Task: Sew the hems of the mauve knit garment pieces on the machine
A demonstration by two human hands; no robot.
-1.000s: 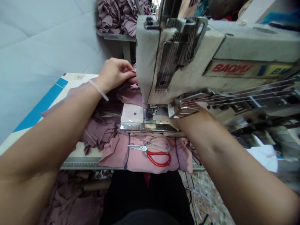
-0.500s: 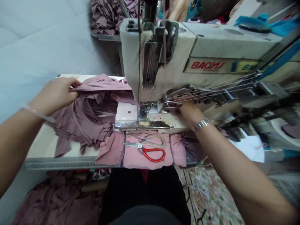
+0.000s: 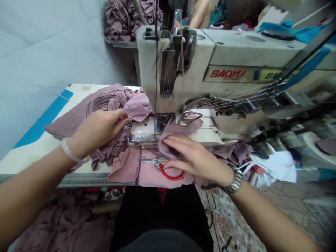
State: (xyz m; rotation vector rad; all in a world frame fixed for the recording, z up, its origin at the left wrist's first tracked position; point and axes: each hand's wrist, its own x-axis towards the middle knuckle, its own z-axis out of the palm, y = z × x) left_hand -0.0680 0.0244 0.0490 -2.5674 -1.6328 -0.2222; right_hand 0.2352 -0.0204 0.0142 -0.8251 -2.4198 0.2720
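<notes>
My left hand (image 3: 111,124) pinches the edge of a mauve fabric piece (image 3: 139,106) just left of the sewing machine (image 3: 183,87). Under my right hand (image 3: 193,155), another mauve fabric piece (image 3: 181,127) runs from beneath the presser foot area toward me, its near edge folded between thumb and fingers. Red-handled scissors (image 3: 172,174) lie below that hand on a pink cloth pad (image 3: 149,175) at the table's front; my hand partly covers them. More mauve fabric (image 3: 105,99) is heaped behind my left hand.
A blue strip (image 3: 43,120) marks the white table's left side. A bin of mauve scraps (image 3: 123,21) stands behind, near another person's arm (image 3: 201,14). White cloth (image 3: 278,166) lies at the right, and mauve fabric (image 3: 68,224) is piled below the table.
My left hand has moved right, toward the machine. My right hand has come out from behind the needle area to the front, with fabric in it. The heaped fabric now lies spread farther left.
</notes>
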